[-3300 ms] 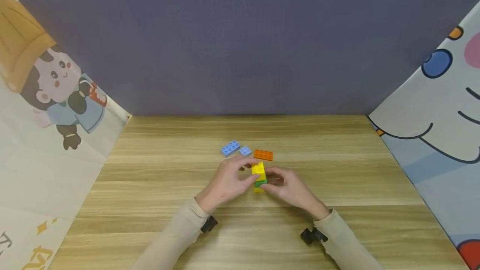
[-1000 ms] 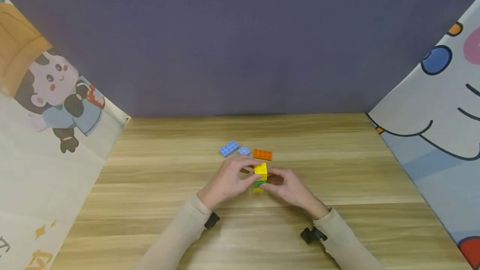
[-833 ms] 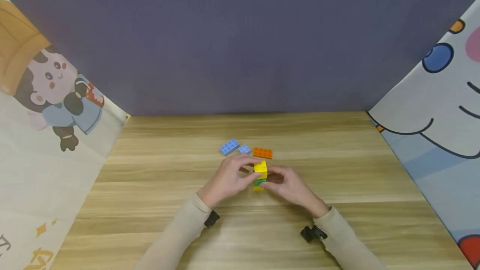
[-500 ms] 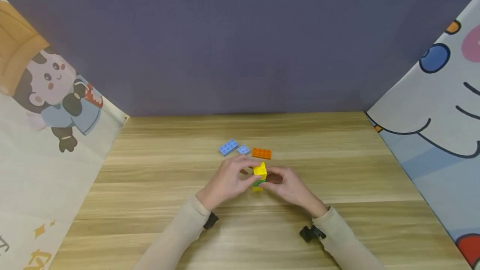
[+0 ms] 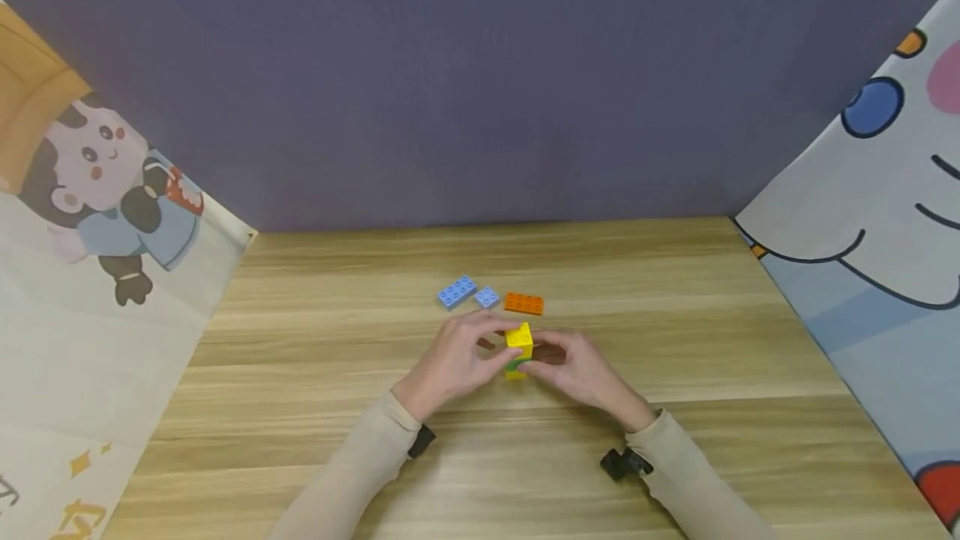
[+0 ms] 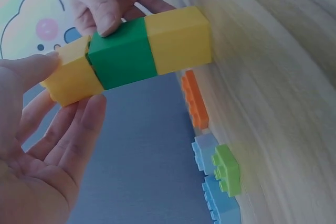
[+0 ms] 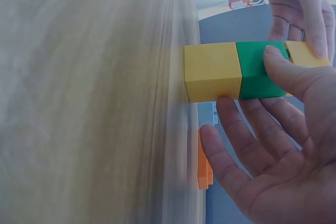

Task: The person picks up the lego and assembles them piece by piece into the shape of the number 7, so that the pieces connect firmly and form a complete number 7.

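Note:
A stack stands upright on the table, yellow below, green in the middle and yellow on top. My left hand pinches the top yellow brick between thumb and fingers. A narrow gap shows on one side between that brick and the green brick, with the top one slightly tilted. From the other side my right hand grips the green brick, thumb on its face and fingers behind. Its fingertips also reach the lower yellow brick, whose base meets the tabletop.
Behind the stack lie a long blue brick, a small blue brick and a flat orange brick. A lime green brick near the blue ones is covered by my left hand in the head view. A dark wall closes the wooden table's back.
The top yellow brick has turned a little and stands straighter over the green one than 3.3 seconds ago. Both hands keep their holds, nearly in place. The head view has shifted slightly.

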`<action>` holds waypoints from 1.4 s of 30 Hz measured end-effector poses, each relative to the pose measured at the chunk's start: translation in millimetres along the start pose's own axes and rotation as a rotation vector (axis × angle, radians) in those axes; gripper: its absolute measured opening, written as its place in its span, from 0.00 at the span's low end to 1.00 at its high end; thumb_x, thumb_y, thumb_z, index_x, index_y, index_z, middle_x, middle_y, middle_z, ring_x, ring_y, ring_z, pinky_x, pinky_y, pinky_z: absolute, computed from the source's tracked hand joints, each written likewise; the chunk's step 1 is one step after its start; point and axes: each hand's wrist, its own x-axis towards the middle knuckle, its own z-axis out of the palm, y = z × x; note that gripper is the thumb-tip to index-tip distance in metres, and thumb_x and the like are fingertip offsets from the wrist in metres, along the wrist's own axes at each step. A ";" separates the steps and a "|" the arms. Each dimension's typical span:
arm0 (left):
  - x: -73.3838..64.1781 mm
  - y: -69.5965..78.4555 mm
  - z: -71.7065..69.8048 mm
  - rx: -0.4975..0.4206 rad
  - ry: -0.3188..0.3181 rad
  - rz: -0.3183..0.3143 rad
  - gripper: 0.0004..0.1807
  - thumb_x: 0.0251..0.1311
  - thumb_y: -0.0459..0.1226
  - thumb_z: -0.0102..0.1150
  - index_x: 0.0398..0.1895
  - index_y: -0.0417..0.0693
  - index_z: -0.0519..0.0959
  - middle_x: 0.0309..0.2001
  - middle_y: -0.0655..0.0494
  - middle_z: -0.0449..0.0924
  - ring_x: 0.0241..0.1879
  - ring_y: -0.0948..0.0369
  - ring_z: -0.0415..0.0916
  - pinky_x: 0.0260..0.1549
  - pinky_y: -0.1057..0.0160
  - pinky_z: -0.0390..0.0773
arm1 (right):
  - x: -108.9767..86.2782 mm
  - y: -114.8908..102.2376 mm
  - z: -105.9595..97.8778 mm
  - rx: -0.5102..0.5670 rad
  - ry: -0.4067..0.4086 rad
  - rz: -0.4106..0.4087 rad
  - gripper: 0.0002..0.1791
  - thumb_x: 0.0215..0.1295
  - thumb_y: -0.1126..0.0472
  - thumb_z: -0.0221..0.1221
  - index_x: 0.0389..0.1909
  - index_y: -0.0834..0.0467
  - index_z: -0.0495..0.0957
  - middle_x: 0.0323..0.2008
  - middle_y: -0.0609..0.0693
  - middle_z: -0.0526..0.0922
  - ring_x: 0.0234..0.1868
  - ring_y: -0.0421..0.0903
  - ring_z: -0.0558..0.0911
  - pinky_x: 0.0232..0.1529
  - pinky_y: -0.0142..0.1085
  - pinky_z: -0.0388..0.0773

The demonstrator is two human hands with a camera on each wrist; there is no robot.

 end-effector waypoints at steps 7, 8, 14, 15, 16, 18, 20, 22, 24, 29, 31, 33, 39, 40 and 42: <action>-0.2 0.1 -0.4 0.049 0.010 0.054 0.18 0.66 0.35 0.73 0.58 0.41 0.87 0.55 0.47 0.89 0.47 0.54 0.89 0.43 0.69 0.88 | 0.7 -1.2 -0.2 0.008 -0.003 0.000 0.24 0.70 0.56 0.71 0.63 0.59 0.83 0.58 0.57 0.88 0.53 0.51 0.90 0.55 0.37 0.88; -0.2 -0.2 -0.3 0.051 0.008 0.058 0.18 0.66 0.36 0.74 0.58 0.41 0.87 0.55 0.47 0.89 0.46 0.54 0.89 0.43 0.69 0.88 | 0.9 -1.6 -0.4 0.010 -0.003 -0.002 0.24 0.70 0.56 0.71 0.63 0.59 0.83 0.58 0.57 0.88 0.53 0.51 0.90 0.55 0.37 0.88; -1.9 -2.8 0.5 0.031 0.009 0.054 0.19 0.66 0.36 0.74 0.58 0.41 0.87 0.55 0.46 0.89 0.46 0.53 0.89 0.41 0.68 0.89 | 1.5 -1.1 0.9 0.010 -0.009 -0.013 0.23 0.70 0.57 0.71 0.63 0.60 0.83 0.58 0.57 0.88 0.53 0.52 0.90 0.55 0.38 0.88; -2.6 -3.3 0.5 0.029 0.012 0.051 0.19 0.66 0.36 0.74 0.58 0.41 0.86 0.55 0.46 0.89 0.46 0.52 0.89 0.41 0.69 0.89 | 1.6 -1.1 1.5 0.008 -0.011 -0.013 0.23 0.70 0.57 0.71 0.63 0.60 0.83 0.58 0.58 0.88 0.53 0.52 0.90 0.55 0.38 0.88; -3.3 -4.0 0.6 0.027 0.015 0.047 0.19 0.66 0.36 0.74 0.58 0.41 0.86 0.55 0.47 0.89 0.47 0.52 0.89 0.41 0.69 0.89 | 1.8 -1.5 2.0 0.006 -0.011 -0.012 0.23 0.70 0.57 0.71 0.63 0.59 0.83 0.58 0.58 0.88 0.53 0.52 0.90 0.55 0.38 0.88; -4.6 -5.3 0.5 0.021 0.020 0.039 0.19 0.66 0.36 0.74 0.58 0.42 0.86 0.55 0.48 0.89 0.48 0.52 0.89 0.41 0.71 0.88 | 2.3 -2.2 2.7 0.006 -0.012 -0.013 0.23 0.70 0.57 0.71 0.62 0.59 0.83 0.58 0.57 0.88 0.53 0.51 0.90 0.55 0.38 0.88; -5.4 -6.4 0.4 0.019 0.025 0.030 0.19 0.66 0.36 0.74 0.58 0.44 0.86 0.55 0.49 0.89 0.48 0.54 0.89 0.42 0.73 0.87 | 2.9 -2.9 3.2 0.005 -0.014 -0.014 0.23 0.70 0.57 0.71 0.62 0.59 0.83 0.58 0.57 0.88 0.53 0.51 0.90 0.55 0.38 0.88; -5.3 -6.7 0.2 0.015 0.028 0.019 0.19 0.66 0.37 0.75 0.58 0.45 0.86 0.56 0.50 0.89 0.49 0.55 0.89 0.42 0.73 0.87 | 3.3 -3.3 3.2 0.007 -0.015 -0.014 0.23 0.70 0.56 0.71 0.63 0.58 0.83 0.58 0.57 0.88 0.53 0.51 0.90 0.56 0.39 0.88; -4.5 -6.1 0.5 0.006 0.022 0.005 0.20 0.65 0.37 0.75 0.59 0.45 0.85 0.57 0.50 0.89 0.50 0.55 0.88 0.42 0.73 0.87 | 2.9 -2.6 2.5 0.010 -0.017 -0.014 0.24 0.70 0.55 0.71 0.63 0.58 0.83 0.59 0.57 0.88 0.54 0.52 0.90 0.56 0.41 0.88; -0.8 -2.8 3.3 -0.024 -0.001 -0.040 0.21 0.67 0.39 0.74 0.61 0.44 0.84 0.59 0.49 0.88 0.52 0.55 0.88 0.41 0.75 0.86 | -0.8 -1.1 -1.4 -0.008 -0.005 0.007 0.25 0.70 0.53 0.71 0.65 0.58 0.82 0.61 0.57 0.87 0.55 0.53 0.90 0.56 0.44 0.88; 0.1 -2.0 4.3 -0.034 0.000 -0.053 0.21 0.67 0.39 0.74 0.61 0.44 0.84 0.59 0.49 0.88 0.52 0.55 0.88 0.41 0.75 0.86 | -1.6 -1.3 -2.8 -0.014 -0.005 0.012 0.25 0.71 0.53 0.71 0.65 0.58 0.82 0.61 0.58 0.87 0.55 0.53 0.90 0.56 0.43 0.89; 0.3 -2.3 4.6 -0.044 0.006 -0.058 0.21 0.66 0.38 0.74 0.61 0.44 0.85 0.58 0.49 0.88 0.52 0.55 0.87 0.41 0.74 0.86 | -1.0 -1.6 -3.5 -0.009 -0.012 0.009 0.26 0.71 0.53 0.71 0.65 0.59 0.82 0.61 0.59 0.87 0.55 0.54 0.90 0.56 0.42 0.89; -0.9 -4.7 3.6 -0.060 0.004 -0.056 0.21 0.66 0.38 0.74 0.60 0.43 0.85 0.58 0.48 0.88 0.52 0.55 0.87 0.41 0.68 0.89 | 0.9 -2.1 -3.5 -0.004 -0.028 -0.019 0.25 0.71 0.54 0.71 0.64 0.59 0.82 0.59 0.58 0.87 0.53 0.52 0.91 0.54 0.39 0.89; -1.1 -5.0 3.4 -0.059 0.001 -0.054 0.21 0.66 0.38 0.75 0.60 0.43 0.85 0.58 0.49 0.88 0.52 0.55 0.87 0.41 0.67 0.89 | 0.8 -2.5 -3.5 -0.005 -0.023 -0.024 0.24 0.71 0.54 0.71 0.64 0.59 0.82 0.59 0.58 0.88 0.52 0.52 0.91 0.54 0.39 0.89; -1.1 -5.6 3.1 -0.057 0.000 -0.041 0.21 0.66 0.38 0.74 0.60 0.42 0.85 0.58 0.48 0.88 0.52 0.54 0.88 0.41 0.66 0.90 | -0.2 -3.4 -3.5 -0.008 0.000 -0.031 0.24 0.70 0.53 0.71 0.63 0.58 0.83 0.58 0.56 0.89 0.52 0.50 0.91 0.54 0.39 0.89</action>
